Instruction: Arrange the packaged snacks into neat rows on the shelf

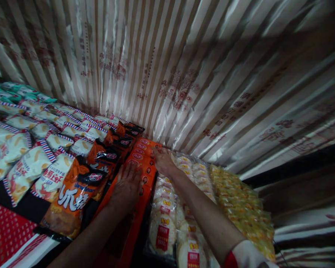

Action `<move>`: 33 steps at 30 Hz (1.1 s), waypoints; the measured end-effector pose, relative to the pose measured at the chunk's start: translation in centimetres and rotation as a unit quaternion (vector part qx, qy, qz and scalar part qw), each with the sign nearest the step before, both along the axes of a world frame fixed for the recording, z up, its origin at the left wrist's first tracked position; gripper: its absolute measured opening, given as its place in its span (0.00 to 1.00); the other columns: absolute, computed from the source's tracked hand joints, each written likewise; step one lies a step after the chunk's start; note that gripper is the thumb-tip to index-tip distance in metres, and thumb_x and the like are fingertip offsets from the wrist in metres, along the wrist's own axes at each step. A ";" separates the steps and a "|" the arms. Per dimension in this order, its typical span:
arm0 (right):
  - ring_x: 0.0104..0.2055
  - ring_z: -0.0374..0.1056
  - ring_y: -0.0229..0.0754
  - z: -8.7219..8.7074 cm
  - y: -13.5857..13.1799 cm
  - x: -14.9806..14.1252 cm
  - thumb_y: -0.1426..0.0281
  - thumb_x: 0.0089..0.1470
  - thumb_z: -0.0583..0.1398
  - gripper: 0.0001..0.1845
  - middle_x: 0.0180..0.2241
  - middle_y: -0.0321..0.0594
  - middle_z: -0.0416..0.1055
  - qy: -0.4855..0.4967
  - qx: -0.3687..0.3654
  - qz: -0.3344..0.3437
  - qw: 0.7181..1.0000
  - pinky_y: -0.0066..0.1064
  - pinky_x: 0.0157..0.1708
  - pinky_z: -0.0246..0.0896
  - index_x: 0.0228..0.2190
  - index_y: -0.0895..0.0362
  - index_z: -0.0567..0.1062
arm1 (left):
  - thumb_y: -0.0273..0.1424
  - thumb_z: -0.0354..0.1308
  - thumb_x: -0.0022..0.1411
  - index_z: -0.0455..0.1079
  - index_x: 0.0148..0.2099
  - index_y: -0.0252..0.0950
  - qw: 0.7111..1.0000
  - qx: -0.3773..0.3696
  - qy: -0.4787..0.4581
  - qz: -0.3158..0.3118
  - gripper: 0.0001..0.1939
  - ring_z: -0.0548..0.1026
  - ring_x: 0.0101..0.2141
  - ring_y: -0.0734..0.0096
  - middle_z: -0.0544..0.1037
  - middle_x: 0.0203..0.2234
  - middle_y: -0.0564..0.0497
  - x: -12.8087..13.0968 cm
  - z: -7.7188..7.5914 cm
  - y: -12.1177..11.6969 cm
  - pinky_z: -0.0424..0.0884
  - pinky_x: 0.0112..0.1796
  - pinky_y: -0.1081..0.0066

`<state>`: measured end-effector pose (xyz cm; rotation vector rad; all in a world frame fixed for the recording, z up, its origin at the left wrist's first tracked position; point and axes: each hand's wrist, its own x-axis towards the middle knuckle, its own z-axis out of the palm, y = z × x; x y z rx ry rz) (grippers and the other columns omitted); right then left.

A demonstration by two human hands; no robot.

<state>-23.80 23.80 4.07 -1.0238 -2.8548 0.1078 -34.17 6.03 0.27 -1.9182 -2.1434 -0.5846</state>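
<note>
My left hand lies with its fingers spread on a long orange snack pack with a row of oval logos. Farther along the same pack, at its right edge, rests my right hand, its fingers stretched out over the orange surface. Neither hand is wrapped around anything. Left of the pack stand orange-and-black snack bags in a row. Clear-wrapped round white crackers with red labels lie to the right, partly under my right forearm.
White snack bags with striped edges fill the left side, with green bags behind them. Yellow-wrapped snacks stand at the right. Behind everything rises a pleated, shiny printed curtain. A red patterned cloth shows at the lower left.
</note>
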 end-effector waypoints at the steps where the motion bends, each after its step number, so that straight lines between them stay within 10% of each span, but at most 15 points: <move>1: 0.57 0.55 0.50 -0.1 0.0 0.0 0.77 0.44 0.55 0.37 0.42 0.44 0.76 0.004 0.001 0.001 1.000 0.44 0.54 0.46 0.59 0.63 0.59 | 0.32 0.47 0.65 0.65 0.57 0.35 1.000 0.001 0.000 0.002 0.20 0.58 0.60 0.53 0.63 0.59 0.41 0.0 0.0 0.0 0.55 0.57 0.48; 16: 0.55 0.59 0.49 2.9 0.9 1.1 0.79 0.49 0.52 0.33 0.49 0.50 0.70 0.061 0.016 -0.090 0.994 0.40 0.52 0.55 0.58 0.63 0.61 | 0.32 0.47 0.64 0.65 0.56 0.33 1.000 0.016 -0.006 -0.005 0.20 0.60 0.59 0.52 0.66 0.57 0.40 0.0 0.3 0.0 0.56 0.57 0.48; 33: 0.55 0.56 0.48 2.4 1.4 2.0 0.79 0.48 0.50 0.34 0.47 0.48 0.71 0.094 -0.002 -0.067 0.993 0.40 0.53 0.55 0.58 0.63 0.61 | 0.28 0.48 0.62 0.63 0.58 0.34 1.000 0.014 -0.019 -0.002 0.22 0.56 0.61 0.52 0.63 0.59 0.40 0.3 0.1 -0.1 0.54 0.58 0.49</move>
